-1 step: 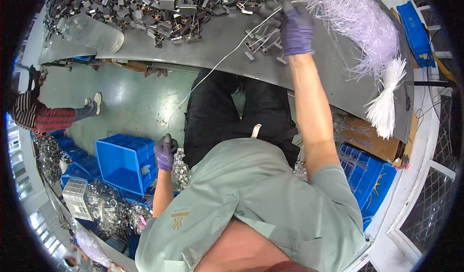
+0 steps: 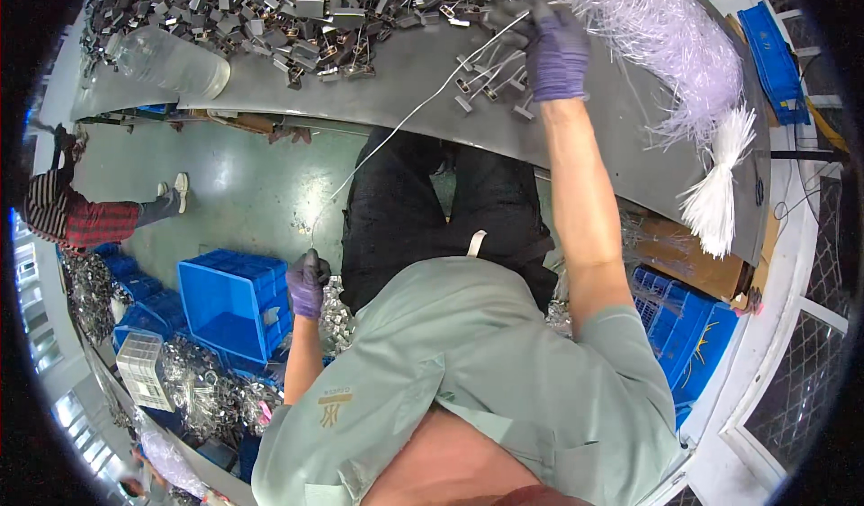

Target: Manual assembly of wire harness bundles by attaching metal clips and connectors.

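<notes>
A thin white cord (image 2: 409,116) runs from low on the left, over my dark-clad legs, up onto the grey tabletop. Its lower end meets my left hand (image 2: 309,285), in a purple glove with dark fingers, closed in a pinch beside my hip. At the upper end is my right hand (image 2: 558,56), gloved alike; its fingers are smeared by motion, so their grip on the cord is unclear. Just left of that hand lie several small grey-and-metal pieces (image 2: 490,88) with thin pale stems, close to the cord.
A heap of small dark parts (image 2: 306,7) covers the table's far side. A clear plastic bottle (image 2: 171,61) lies at the left. Bundled white strands (image 2: 684,56) spread at the right. Blue crates (image 2: 220,304) stand low on the left; another person (image 2: 90,209) is beyond.
My right hand has shifted very slightly to the right, its fingers still blurred. My left hand stays where it was, and the cord keeps nearly the same line.
</notes>
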A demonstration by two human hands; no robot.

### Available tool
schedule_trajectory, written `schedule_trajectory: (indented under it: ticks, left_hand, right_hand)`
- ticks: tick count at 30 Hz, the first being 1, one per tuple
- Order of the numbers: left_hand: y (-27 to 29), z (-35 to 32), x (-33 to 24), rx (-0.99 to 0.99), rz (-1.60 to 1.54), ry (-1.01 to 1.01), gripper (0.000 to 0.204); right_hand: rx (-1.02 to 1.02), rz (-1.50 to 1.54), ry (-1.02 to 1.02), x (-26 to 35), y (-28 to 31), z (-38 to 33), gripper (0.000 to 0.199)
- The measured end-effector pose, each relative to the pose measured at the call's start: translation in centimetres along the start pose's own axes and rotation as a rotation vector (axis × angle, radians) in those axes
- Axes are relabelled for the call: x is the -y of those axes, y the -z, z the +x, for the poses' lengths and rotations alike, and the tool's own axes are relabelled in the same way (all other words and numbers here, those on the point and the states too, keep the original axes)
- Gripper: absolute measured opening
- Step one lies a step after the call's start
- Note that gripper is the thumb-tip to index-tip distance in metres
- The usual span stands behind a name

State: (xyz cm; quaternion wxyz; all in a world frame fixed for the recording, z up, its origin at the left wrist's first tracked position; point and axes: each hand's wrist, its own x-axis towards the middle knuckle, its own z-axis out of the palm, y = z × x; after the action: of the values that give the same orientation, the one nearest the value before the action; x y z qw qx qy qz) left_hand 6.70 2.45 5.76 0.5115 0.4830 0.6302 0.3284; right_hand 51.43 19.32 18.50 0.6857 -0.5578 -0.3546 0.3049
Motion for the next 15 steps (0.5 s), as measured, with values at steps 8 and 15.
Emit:
schedule_trajectory:
  ticks: [8, 15]
  left_hand:
    - [0.0, -0.2, -0.1, -0.033, -0.07, 0.042, 0.049]
    - [0.3, 0.0, -0.1, -0.038, -0.007, 0.029, 0.048]
  right_hand:
    - [-0.003, 0.442, -0.037, 0.0, 0.7, 0.0, 0.024]
    - [-0.001, 0.325, 0.015, 0.9, 0.3, -0.8, 0.025]
